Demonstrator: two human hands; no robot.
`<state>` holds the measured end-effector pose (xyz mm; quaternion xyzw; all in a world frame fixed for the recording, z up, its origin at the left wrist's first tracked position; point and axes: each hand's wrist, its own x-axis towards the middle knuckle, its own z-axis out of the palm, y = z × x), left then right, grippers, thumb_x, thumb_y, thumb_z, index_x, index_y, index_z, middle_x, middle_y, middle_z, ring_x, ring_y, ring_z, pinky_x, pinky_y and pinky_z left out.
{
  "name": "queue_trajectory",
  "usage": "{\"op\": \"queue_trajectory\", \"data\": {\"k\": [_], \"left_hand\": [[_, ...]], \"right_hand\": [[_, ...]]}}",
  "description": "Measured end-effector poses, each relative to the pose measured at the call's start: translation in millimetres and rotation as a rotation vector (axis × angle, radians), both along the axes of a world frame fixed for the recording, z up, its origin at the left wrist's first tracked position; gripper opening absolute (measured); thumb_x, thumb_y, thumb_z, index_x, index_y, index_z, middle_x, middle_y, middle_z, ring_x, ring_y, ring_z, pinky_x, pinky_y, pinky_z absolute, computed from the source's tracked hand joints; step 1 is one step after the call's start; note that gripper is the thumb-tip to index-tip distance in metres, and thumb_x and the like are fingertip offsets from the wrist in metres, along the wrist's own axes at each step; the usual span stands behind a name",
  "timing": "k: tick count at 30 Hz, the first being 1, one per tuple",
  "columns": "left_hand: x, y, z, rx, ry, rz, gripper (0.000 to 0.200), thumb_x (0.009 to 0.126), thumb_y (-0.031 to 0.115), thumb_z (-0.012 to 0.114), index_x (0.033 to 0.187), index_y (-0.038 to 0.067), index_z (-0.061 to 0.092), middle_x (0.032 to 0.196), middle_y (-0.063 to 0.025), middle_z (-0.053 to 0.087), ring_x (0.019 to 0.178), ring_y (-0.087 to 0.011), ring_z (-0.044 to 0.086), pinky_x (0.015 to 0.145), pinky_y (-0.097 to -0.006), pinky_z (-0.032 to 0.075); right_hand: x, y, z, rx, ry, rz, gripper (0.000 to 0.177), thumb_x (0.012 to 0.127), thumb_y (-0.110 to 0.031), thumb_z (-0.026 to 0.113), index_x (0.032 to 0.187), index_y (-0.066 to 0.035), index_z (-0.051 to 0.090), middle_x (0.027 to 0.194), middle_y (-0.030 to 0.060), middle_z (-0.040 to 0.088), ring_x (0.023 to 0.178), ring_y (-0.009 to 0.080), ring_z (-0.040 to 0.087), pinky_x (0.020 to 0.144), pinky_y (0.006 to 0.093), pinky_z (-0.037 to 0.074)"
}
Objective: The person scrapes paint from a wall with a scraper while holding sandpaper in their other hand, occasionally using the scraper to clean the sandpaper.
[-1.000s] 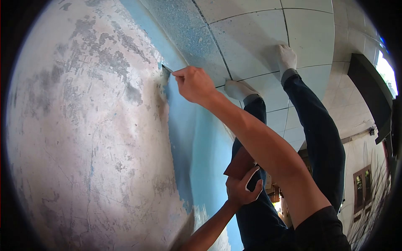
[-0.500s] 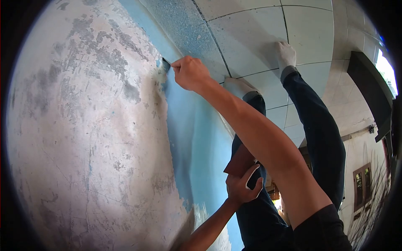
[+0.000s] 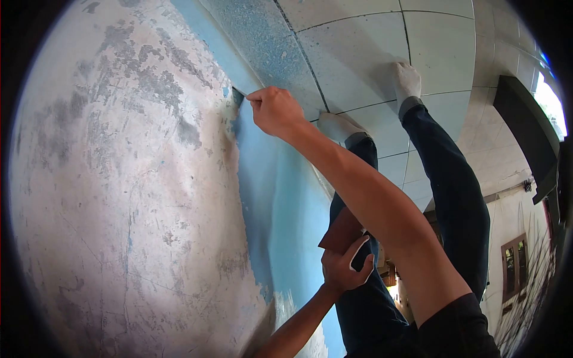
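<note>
My right hand (image 3: pixel 276 111) is closed on a small dark scraper blade (image 3: pixel 237 92) and presses its tip to the wall, at the edge where blue paint (image 3: pixel 280 197) meets the scraped, bare pinkish-grey plaster (image 3: pixel 119 179). The spot lies close to the seam with the floor. My left hand (image 3: pixel 343 268) hangs lower, away from the wall, gripping a folded brown sheet (image 3: pixel 343 230) that looks like sandpaper.
The floor (image 3: pixel 370 53) is pale tile, dusted with blue flecks near the wall. My legs in dark trousers (image 3: pixel 453 191) and white socks (image 3: pixel 407 80) stand on it. A dark bench or ledge (image 3: pixel 525 119) and a building with windows (image 3: pixel 516 262) lie beyond.
My right hand slid the scraper a little up along the paint edge, then back down slightly. My left hand and the brown sheet stayed put.
</note>
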<state>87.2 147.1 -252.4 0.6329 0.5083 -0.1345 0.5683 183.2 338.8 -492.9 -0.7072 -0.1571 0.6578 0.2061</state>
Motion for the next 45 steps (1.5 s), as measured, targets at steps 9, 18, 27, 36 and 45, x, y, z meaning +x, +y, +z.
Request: {"op": "queue_trajectory", "data": {"k": [9,18,27,36,45], "left_hand": [[0,2,0,-0.006,0.001,-0.009,0.040,0.081,0.029,0.077,0.117,0.011,0.076,0.117,-0.0179,0.075,0.105,-0.0363,0.072,0.093,-0.0438,0.056],[0,3,0,0.011,0.001,-0.025,0.041,0.082,0.030,0.077,0.118,0.009,0.076,0.116,-0.0188,0.075,0.105,-0.0370,0.072,0.094,-0.0442,0.056],[-1,-1,0,0.002,-0.025,0.013,0.039,0.082,0.026,0.077,0.116,0.008,0.076,0.118,-0.0193,0.074,0.107,-0.0381,0.071,0.094,-0.0451,0.055],[6,-12,3,0.017,-0.036,0.012,0.033,0.085,0.020,0.076,0.116,0.009,0.075,0.113,-0.0202,0.074,0.105,-0.0400,0.070,0.093,-0.0456,0.055],[15,-47,17,0.285,0.200,0.115,0.031,0.096,0.024,0.068,0.124,0.011,0.073,0.123,-0.0149,0.072,0.122,-0.0371,0.062,0.123,-0.0552,0.019]], "right_hand": [[-2,-1,2,-0.019,0.036,0.021,0.034,0.096,-0.011,0.054,0.121,-0.013,0.077,0.124,0.0163,0.072,0.111,0.0361,0.071,0.095,0.0447,0.058],[-1,2,0,-0.035,0.034,0.037,0.035,0.094,-0.009,0.055,0.122,-0.013,0.077,0.124,0.0176,0.072,0.112,0.0369,0.070,0.097,0.0439,0.058],[9,-37,31,0.062,0.084,-0.303,0.038,0.094,-0.023,0.071,0.127,-0.003,0.071,0.106,0.0143,0.077,0.087,0.0278,0.074,0.080,0.0385,0.057],[40,-89,77,-0.072,0.310,-0.222,0.041,0.101,-0.024,0.067,0.132,0.003,0.065,0.103,0.0079,0.073,0.067,0.0106,0.065,0.058,0.0271,0.052],[163,-156,167,-0.277,0.561,-0.086,0.047,0.107,-0.025,0.057,0.149,-0.005,0.049,0.106,0.0096,0.074,0.064,0.0064,0.054,0.048,0.0229,0.041]]}}
